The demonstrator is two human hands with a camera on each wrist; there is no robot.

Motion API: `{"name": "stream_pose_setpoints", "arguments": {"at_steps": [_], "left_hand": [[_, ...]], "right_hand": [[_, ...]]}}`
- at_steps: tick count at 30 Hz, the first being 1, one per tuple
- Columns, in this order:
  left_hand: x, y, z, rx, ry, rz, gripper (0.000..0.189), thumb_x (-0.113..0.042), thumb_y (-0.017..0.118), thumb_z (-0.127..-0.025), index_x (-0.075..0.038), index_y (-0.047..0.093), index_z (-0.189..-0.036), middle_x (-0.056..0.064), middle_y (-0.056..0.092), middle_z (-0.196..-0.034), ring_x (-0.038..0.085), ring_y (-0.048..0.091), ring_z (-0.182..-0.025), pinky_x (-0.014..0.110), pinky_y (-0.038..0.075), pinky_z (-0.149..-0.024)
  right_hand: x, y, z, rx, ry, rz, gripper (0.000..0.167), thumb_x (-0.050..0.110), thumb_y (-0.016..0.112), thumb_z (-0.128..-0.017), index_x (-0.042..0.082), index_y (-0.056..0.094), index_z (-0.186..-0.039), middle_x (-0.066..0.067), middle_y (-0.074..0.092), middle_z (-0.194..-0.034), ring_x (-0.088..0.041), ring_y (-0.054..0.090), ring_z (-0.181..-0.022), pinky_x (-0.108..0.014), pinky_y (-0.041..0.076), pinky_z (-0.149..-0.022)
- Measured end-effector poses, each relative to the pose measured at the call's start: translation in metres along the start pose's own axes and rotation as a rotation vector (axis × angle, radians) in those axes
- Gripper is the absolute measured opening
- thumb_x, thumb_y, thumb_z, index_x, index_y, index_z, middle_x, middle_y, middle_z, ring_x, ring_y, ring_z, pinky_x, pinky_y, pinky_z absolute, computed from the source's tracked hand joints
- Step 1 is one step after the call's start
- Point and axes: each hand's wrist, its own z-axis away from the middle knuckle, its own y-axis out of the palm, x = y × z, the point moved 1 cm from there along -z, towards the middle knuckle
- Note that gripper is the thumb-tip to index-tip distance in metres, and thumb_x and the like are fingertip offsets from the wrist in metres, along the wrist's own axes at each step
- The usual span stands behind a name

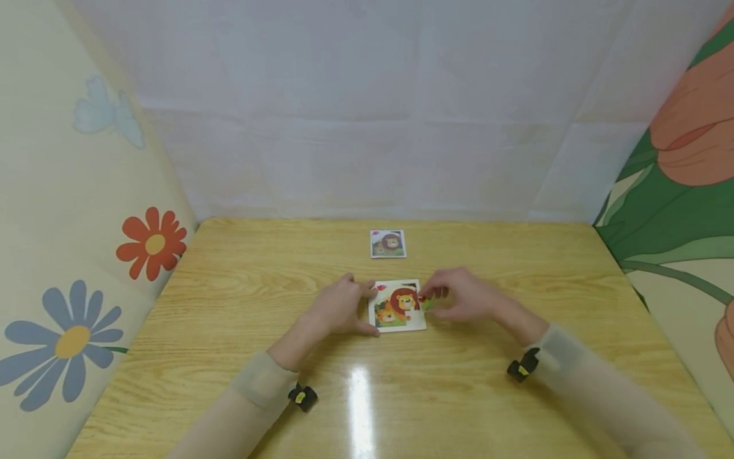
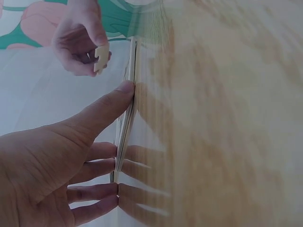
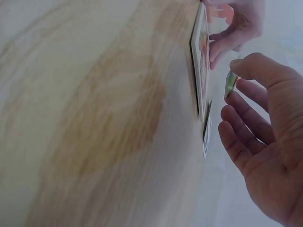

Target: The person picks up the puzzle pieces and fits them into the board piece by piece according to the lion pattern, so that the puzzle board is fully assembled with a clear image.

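Note:
A white-framed jigsaw puzzle board [image 1: 415, 322] with a lion and cub picture lies flat on the table. Its lower right corner shows bare white. My left hand [image 1: 338, 307] grips the board's left side, thumb at the near corner and a finger at the far one; the thumb [image 2: 106, 106] presses the edge in the left wrist view. Just off the board's right edge, my right hand [image 1: 467, 295] pinches a small puzzle piece [image 3: 230, 83] between thumb and fingertips. Green shows on its printed face, and its pale notched back appears in the left wrist view.
Behind the board lies a small square card [image 1: 387, 244] with a similar lion picture. The wooden table [image 1: 258, 268] meets a white cloth [image 1: 344, 159] at the back, and flower-printed panels stand on both sides. A black band sits on each wrist.

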Motion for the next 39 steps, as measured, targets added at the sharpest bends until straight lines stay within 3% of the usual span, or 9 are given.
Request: {"name": "stream_pose_setpoints", "arguments": {"at_steps": [7, 15, 29, 39], "left_hand": [[-0.001, -0.001, 0.000, 0.005, 0.000, -0.007, 0.088, -0.063, 0.092, -0.072, -0.016, 0.069, -0.142, 0.006, 0.059, -0.158, 0.035, 0.062, -0.122, 0.050, 0.064, -0.092], [-0.002, 0.000, 0.000, 0.007, -0.007, -0.004, 0.088, -0.063, 0.092, -0.072, -0.016, 0.069, -0.142, 0.006, 0.060, -0.157, 0.033, 0.063, -0.120, 0.048, 0.064, -0.091], [-0.001, -0.002, -0.001, -0.014, -0.002, 0.003, 0.089, -0.062, 0.093, -0.071, -0.015, 0.069, -0.142, 0.006, 0.060, -0.156, 0.031, 0.063, -0.113, 0.047, 0.065, -0.087], [-0.002, -0.003, -0.001, -0.013, 0.013, -0.007, 0.089, -0.062, 0.093, -0.071, -0.014, 0.069, -0.142, 0.008, 0.061, -0.156, 0.029, 0.063, -0.109, 0.046, 0.065, -0.084]], "right_hand": [[0.007, 0.015, -0.009, 0.034, 0.038, 0.020, 0.028, 0.017, 0.086, -0.084, 0.012, 0.079, -0.111, 0.002, 0.077, -0.102, -0.009, 0.066, -0.090, -0.023, 0.058, -0.082], [0.012, 0.024, -0.015, 0.058, 0.018, 0.114, 0.028, 0.020, 0.086, -0.081, 0.011, 0.081, -0.108, 0.001, 0.077, -0.098, -0.008, 0.064, -0.086, -0.023, 0.056, -0.079], [0.028, 0.033, -0.019, 0.065, 0.074, 0.208, 0.023, 0.007, 0.080, -0.083, 0.004, 0.080, -0.106, -0.007, 0.078, -0.098, -0.012, 0.068, -0.083, -0.019, 0.058, -0.074], [0.029, 0.036, -0.019, 0.072, 0.085, 0.240, 0.019, 0.010, 0.081, -0.086, 0.004, 0.081, -0.105, -0.007, 0.077, -0.096, -0.011, 0.066, -0.082, -0.019, 0.057, -0.073]]}}
